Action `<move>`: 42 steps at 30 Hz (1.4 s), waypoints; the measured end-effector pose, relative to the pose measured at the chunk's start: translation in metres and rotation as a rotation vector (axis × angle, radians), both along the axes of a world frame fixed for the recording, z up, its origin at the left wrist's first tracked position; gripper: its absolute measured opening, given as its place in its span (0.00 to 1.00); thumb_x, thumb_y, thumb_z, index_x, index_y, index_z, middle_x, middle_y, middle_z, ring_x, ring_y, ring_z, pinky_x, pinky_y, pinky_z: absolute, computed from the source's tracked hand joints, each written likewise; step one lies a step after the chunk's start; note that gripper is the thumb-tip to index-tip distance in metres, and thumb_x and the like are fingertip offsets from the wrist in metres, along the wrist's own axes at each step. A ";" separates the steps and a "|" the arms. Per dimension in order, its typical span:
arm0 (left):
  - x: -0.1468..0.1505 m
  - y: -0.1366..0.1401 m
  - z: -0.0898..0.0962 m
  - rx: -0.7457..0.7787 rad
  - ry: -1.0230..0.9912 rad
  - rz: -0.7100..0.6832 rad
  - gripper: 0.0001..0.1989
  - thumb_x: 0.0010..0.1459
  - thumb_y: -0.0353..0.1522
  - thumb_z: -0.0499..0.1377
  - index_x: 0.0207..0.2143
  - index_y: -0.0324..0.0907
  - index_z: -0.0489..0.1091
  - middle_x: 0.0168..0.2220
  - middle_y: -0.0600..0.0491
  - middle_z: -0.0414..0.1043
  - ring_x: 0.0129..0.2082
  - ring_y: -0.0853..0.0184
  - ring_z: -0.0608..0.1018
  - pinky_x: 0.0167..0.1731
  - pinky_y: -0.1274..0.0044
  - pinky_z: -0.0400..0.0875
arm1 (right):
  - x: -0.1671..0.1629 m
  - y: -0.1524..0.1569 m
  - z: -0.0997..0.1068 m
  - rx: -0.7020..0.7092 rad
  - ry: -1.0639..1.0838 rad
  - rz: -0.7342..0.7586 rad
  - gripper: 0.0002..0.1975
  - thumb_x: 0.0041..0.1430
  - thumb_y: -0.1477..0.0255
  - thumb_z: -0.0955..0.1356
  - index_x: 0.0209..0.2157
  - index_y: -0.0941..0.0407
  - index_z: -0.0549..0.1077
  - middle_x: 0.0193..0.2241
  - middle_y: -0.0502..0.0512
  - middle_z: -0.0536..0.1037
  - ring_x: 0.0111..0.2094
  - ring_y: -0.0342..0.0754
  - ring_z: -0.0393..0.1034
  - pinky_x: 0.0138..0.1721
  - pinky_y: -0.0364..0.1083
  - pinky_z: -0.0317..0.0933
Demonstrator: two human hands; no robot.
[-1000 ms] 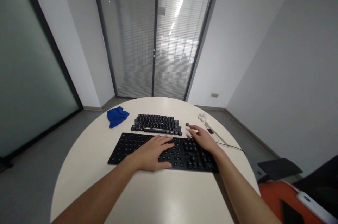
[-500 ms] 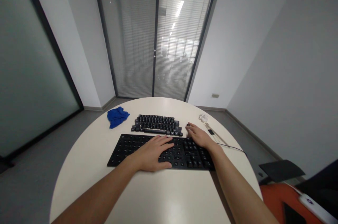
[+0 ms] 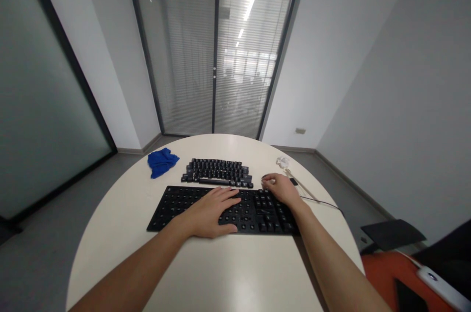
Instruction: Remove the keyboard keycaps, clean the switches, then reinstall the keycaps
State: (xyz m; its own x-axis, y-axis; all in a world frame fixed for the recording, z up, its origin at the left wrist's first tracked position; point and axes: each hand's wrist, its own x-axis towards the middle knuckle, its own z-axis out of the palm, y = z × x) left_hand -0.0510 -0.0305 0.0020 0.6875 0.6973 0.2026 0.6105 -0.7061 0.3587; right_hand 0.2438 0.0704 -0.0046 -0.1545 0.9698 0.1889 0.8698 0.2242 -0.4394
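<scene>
A black keyboard [image 3: 172, 204] lies across the table in front of me. Its left and middle show bare key switches, while keycaps sit on the number pad [image 3: 267, 209] at its right. My left hand [image 3: 211, 211] rests flat on the keyboard's middle, fingers spread. Just past the keyboard's upper right corner, my right hand [image 3: 280, 188] has its thumb and fingers curled together around a small dark piece that looks like a keycap [image 3: 264, 176]. Behind the keyboard, loose black keycaps [image 3: 217, 170] are laid out in rows, with a long space bar [image 3: 214, 182] in front.
A crumpled blue cloth [image 3: 162, 162] lies at the back left of the round white table [image 3: 235, 273]. At the right are a crumpled white wad [image 3: 282, 162], a thin pale stick [image 3: 302, 184] and a dark cable [image 3: 324, 203]. An orange chair [image 3: 380, 275] stands beside the table.
My right hand has drawn back slightly to the right, and its fingers have curled in. The left hand stays on the keyboard. The whole view has shifted a little.
</scene>
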 end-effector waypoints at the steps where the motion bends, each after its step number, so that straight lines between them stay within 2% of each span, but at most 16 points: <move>1: 0.000 0.000 0.000 -0.001 0.008 0.002 0.37 0.58 0.49 0.61 0.66 0.46 0.59 0.70 0.48 0.50 0.69 0.52 0.54 0.68 0.59 0.45 | 0.000 -0.001 0.001 0.000 -0.001 -0.028 0.13 0.57 0.63 0.68 0.35 0.53 0.82 0.39 0.59 0.84 0.42 0.56 0.77 0.46 0.49 0.65; 6: 0.001 0.000 0.001 -0.005 0.015 0.006 0.37 0.58 0.49 0.61 0.66 0.46 0.59 0.70 0.48 0.50 0.69 0.52 0.54 0.68 0.58 0.46 | -0.002 -0.005 0.003 0.004 -0.013 -0.147 0.09 0.51 0.63 0.71 0.29 0.53 0.81 0.31 0.59 0.83 0.36 0.57 0.77 0.38 0.49 0.64; 10: 0.002 0.000 0.001 -0.008 0.010 0.004 0.37 0.58 0.49 0.61 0.66 0.47 0.59 0.70 0.48 0.50 0.69 0.52 0.55 0.68 0.59 0.46 | -0.004 -0.008 0.004 0.011 -0.013 -0.187 0.08 0.51 0.64 0.71 0.29 0.53 0.80 0.30 0.59 0.83 0.35 0.55 0.76 0.35 0.48 0.63; 14: 0.002 0.000 0.001 -0.013 0.015 0.006 0.37 0.58 0.49 0.61 0.66 0.47 0.59 0.70 0.48 0.50 0.69 0.52 0.54 0.68 0.58 0.46 | -0.004 -0.009 0.004 0.033 0.032 -0.196 0.08 0.51 0.65 0.71 0.32 0.53 0.78 0.33 0.56 0.83 0.37 0.54 0.76 0.36 0.47 0.63; 16: 0.002 0.000 0.001 -0.011 0.014 0.007 0.37 0.58 0.49 0.61 0.66 0.48 0.59 0.70 0.49 0.50 0.69 0.52 0.54 0.68 0.59 0.46 | -0.003 -0.010 0.005 0.052 0.108 -0.148 0.10 0.52 0.65 0.71 0.36 0.53 0.77 0.36 0.55 0.83 0.36 0.53 0.76 0.37 0.47 0.63; 19: 0.002 0.000 0.000 -0.002 0.010 0.009 0.37 0.58 0.49 0.61 0.66 0.48 0.58 0.70 0.49 0.50 0.69 0.52 0.54 0.68 0.59 0.46 | -0.003 -0.014 0.008 0.055 0.224 0.031 0.12 0.55 0.65 0.70 0.40 0.54 0.77 0.37 0.55 0.83 0.35 0.51 0.76 0.40 0.48 0.65; 22: 0.002 0.000 0.001 0.006 0.019 0.009 0.37 0.58 0.48 0.61 0.66 0.47 0.58 0.70 0.49 0.50 0.69 0.52 0.54 0.68 0.59 0.46 | -0.004 -0.023 0.014 0.022 0.296 0.206 0.14 0.58 0.63 0.69 0.41 0.55 0.80 0.36 0.55 0.83 0.38 0.52 0.77 0.45 0.49 0.65; 25: 0.002 -0.001 0.002 0.008 0.039 0.011 0.37 0.58 0.48 0.61 0.65 0.46 0.59 0.70 0.48 0.51 0.69 0.52 0.55 0.68 0.58 0.46 | -0.007 -0.032 0.018 -0.015 0.341 0.308 0.14 0.59 0.62 0.69 0.42 0.54 0.81 0.39 0.55 0.83 0.42 0.54 0.77 0.48 0.50 0.66; 31: 0.002 -0.001 0.002 0.008 0.045 0.013 0.37 0.58 0.48 0.61 0.66 0.45 0.59 0.70 0.47 0.51 0.69 0.52 0.55 0.68 0.59 0.46 | -0.010 -0.036 0.014 -0.050 0.334 0.378 0.13 0.61 0.63 0.69 0.44 0.52 0.81 0.45 0.54 0.83 0.48 0.54 0.75 0.55 0.52 0.64; 42: 0.003 -0.002 0.003 0.005 0.050 0.018 0.37 0.58 0.49 0.61 0.66 0.45 0.59 0.70 0.47 0.51 0.69 0.51 0.54 0.68 0.59 0.46 | -0.009 -0.034 0.013 -0.046 0.290 0.429 0.14 0.64 0.63 0.67 0.46 0.52 0.80 0.46 0.55 0.82 0.49 0.55 0.75 0.55 0.53 0.64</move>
State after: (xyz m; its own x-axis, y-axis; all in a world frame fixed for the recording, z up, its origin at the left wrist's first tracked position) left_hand -0.0477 -0.0320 0.0051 0.6846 0.7084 0.1718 0.6400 -0.6970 0.3233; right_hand 0.2347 0.0363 0.0079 -0.4878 0.8388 0.2416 0.5449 0.5088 -0.6664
